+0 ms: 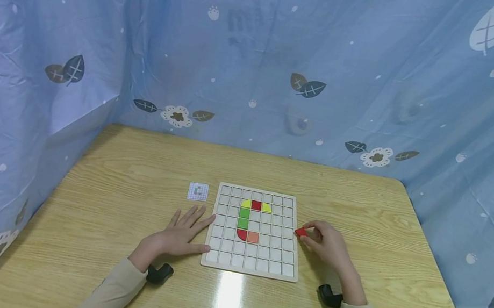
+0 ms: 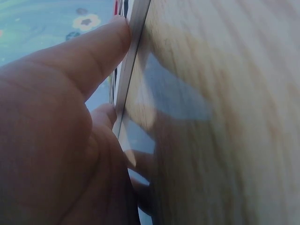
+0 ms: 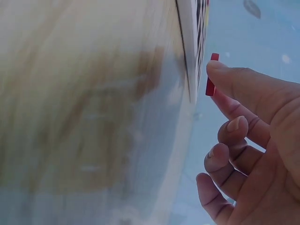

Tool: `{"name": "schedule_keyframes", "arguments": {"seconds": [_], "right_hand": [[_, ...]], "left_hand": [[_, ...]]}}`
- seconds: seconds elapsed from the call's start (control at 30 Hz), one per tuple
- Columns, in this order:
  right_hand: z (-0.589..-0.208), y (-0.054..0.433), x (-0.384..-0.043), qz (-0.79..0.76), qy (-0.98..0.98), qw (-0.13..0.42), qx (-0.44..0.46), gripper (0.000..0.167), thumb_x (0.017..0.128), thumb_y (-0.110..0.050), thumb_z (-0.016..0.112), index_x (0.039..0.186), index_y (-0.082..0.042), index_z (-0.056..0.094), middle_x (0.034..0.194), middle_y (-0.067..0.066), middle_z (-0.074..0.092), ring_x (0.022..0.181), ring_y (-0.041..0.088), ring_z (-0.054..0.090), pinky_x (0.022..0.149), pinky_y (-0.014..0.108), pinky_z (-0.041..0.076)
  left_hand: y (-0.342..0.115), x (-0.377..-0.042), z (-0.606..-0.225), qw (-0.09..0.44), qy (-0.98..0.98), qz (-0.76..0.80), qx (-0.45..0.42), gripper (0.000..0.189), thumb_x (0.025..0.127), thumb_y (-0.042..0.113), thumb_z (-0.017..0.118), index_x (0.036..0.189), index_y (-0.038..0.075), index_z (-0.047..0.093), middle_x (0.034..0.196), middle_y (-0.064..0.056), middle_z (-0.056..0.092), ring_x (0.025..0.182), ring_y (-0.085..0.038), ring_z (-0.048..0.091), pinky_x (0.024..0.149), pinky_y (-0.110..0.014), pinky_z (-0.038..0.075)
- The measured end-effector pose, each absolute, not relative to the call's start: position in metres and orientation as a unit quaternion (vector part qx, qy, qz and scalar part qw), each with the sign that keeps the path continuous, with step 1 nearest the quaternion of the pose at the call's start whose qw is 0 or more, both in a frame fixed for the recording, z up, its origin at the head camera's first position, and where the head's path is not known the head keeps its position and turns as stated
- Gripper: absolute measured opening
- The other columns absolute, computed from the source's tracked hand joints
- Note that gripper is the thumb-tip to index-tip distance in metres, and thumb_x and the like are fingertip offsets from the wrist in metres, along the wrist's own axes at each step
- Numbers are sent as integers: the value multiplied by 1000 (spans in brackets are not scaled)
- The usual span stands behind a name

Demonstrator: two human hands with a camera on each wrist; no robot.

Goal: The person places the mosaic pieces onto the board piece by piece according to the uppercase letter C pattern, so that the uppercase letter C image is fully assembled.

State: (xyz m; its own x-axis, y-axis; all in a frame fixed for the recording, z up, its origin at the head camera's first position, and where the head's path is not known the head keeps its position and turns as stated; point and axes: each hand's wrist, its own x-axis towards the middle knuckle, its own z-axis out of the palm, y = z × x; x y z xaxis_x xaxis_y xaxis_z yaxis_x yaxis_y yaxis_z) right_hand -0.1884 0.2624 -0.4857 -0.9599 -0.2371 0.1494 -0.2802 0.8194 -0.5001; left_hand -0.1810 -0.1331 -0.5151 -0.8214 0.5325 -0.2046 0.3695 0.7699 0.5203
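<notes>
A white gridded board (image 1: 253,265) lies on the table with several coloured tiles set in its cells. Yellow rounded tiles flank a dark red square (image 1: 256,205) in the upper row. Two green squares (image 1: 243,218) run down the left, above a red rounded tile (image 1: 241,235) and an orange square (image 1: 253,237). My left hand (image 1: 176,236) is spread flat, thumb and a fingertip touching the board's left edge. By the right edge, my right hand (image 1: 327,244) pinches a small red tile (image 3: 212,75) between thumb and forefinger; its full outline is partly hidden.
Left of the board lies a small pattern card (image 1: 198,191) printed with a grid and a coloured figure. A blue leaf-patterned curtain (image 1: 261,69) surrounds the wooden table (image 1: 153,160) at the back and sides. Each wrist wears a black device (image 1: 329,296).
</notes>
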Motion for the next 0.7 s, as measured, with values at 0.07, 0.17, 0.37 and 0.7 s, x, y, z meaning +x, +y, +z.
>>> {"name": "schedule_keyframes", "arguments": {"seconds": [0.07, 0.17, 0.37, 0.7], "right_hand": [[-484, 257, -189, 273, -950, 38, 143, 24, 78, -21, 75, 99, -10, 67, 67, -3, 45, 59, 10, 37, 52, 22, 30], [-482, 250, -190, 277, -948, 34, 156, 23, 79, -20, 74, 98, -11, 67, 66, -3, 44, 59, 10, 37, 52, 22, 30], [-479, 237, -192, 281, -942, 19, 184, 21, 80, -18, 74, 99, -12, 67, 67, -3, 45, 61, 10, 39, 52, 22, 32], [-481, 217, -194, 281, -930, -7, 235, 20, 79, -19, 75, 97, -15, 67, 67, -4, 46, 61, 8, 39, 53, 20, 32]], "left_hand": [[-133, -181, -514, 174, 924, 238, 244, 80, 86, 64, 45, 149, 31, 9, 157, -4, -6, 143, -24, -11, 111, -53, -12], [-133, -181, -513, 176, 924, 238, 242, 80, 86, 64, 45, 149, 31, 9, 157, -4, -6, 143, -23, -12, 111, -53, -12], [-133, -182, -515, 175, 926, 232, 241, 81, 86, 66, 44, 149, 32, 9, 157, -3, -7, 143, -23, -12, 111, -52, -13], [-132, -181, -515, 176, 925, 235, 241, 80, 86, 66, 44, 149, 31, 9, 157, -3, -7, 143, -23, -12, 111, -52, -13]]}}
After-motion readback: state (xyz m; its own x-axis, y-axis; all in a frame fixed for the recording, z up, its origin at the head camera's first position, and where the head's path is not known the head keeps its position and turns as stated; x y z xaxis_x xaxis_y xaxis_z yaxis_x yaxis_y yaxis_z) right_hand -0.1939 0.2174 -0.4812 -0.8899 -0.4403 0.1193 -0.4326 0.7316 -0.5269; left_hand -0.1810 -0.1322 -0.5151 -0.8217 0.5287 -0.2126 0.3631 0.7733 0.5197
